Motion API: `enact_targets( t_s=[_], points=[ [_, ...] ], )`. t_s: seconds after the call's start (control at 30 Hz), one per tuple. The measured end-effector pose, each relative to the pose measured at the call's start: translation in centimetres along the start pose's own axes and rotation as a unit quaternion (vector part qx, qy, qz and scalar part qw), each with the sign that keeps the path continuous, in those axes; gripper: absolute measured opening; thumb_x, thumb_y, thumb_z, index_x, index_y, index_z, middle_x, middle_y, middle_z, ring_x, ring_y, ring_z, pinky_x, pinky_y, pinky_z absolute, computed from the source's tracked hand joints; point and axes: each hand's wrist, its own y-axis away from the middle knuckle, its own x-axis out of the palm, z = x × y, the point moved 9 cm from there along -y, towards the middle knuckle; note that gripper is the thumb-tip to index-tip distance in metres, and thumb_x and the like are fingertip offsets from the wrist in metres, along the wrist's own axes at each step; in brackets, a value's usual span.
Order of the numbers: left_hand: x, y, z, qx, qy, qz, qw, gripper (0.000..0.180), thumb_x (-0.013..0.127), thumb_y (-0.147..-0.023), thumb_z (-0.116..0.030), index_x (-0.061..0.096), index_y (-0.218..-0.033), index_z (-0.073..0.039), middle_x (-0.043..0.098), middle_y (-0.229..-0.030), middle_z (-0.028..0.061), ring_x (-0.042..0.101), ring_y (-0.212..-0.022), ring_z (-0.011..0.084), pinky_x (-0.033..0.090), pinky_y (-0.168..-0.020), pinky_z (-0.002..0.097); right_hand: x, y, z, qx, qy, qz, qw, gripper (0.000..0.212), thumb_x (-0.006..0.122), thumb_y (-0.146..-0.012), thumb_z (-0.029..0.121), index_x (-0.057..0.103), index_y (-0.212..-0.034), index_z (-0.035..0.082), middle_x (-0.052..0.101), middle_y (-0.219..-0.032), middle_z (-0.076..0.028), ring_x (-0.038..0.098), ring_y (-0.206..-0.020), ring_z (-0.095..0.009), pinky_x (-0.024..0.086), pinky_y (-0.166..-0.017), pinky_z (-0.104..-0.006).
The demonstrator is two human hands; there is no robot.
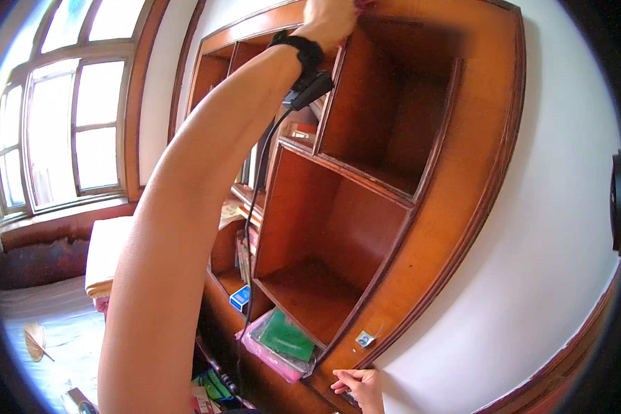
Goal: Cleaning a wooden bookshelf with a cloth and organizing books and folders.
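My left arm stretches up across the view to the top of a brown wooden shelf cabinet (486, 138). My left hand (330, 22) is at the cabinet's upper edge, its fingers mostly cut off by the picture's top. A small dark red bit of something (366, 4) shows beside those fingers; I cannot make out what it is. A black strap (300, 54) with a small black device (312, 91) and a hanging cable (254, 207) is around the left wrist. Low at the right, my right hand (360, 386) is loosely curled beside the cabinet's lower part, with nothing visible in it.
Books (243, 252) stand in the left compartments. A blue box (240, 299) and a pink plastic package with a green item (288, 334) lie below the bare cubbies. Left are a window (76, 131), folded bedding (107, 255) and a hand fan (36, 339). A white wall (559, 207) is right.
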Motion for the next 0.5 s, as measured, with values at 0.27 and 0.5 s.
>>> enact_targets(
  t_s=[0.27, 0.5],
  points=[
    [-3.0, -2.3, -14.1, 0.213, 0.166, -0.123, 0.955, 0.027, 0.073, -0.066, -0.009, 0.067, -0.092, -0.006, 0.065, -0.101, 0.0106, 0.064, -0.098, 0.0314, 0.052, -0.074, 0.0423, 0.0, -1.9, -2.2, -0.023, -0.051, 0.004, 0.998, 0.023, 0.069, -0.092, 0.013, 0.073, -0.097, -0.009, 0.071, -0.073, -0.016, 0.069, -0.061, -0.020, 0.057, -0.056, -0.0272],
    [-3.2, -2.1, -19.0, 0.266, 0.052, -0.158, 0.949, 0.033, 0.061, -0.085, -0.008, 0.067, -0.118, -0.014, 0.066, -0.109, 0.0123, 0.065, -0.105, 0.0276, 0.054, -0.091, 0.0408, 0.1, -0.2, -0.4, 0.017, -0.017, -0.010, 1.000, 0.025, 0.070, -0.090, 0.018, 0.073, -0.100, -0.005, 0.070, -0.073, -0.010, 0.061, -0.057, -0.012, 0.046, -0.054, -0.0240]
  ],
)
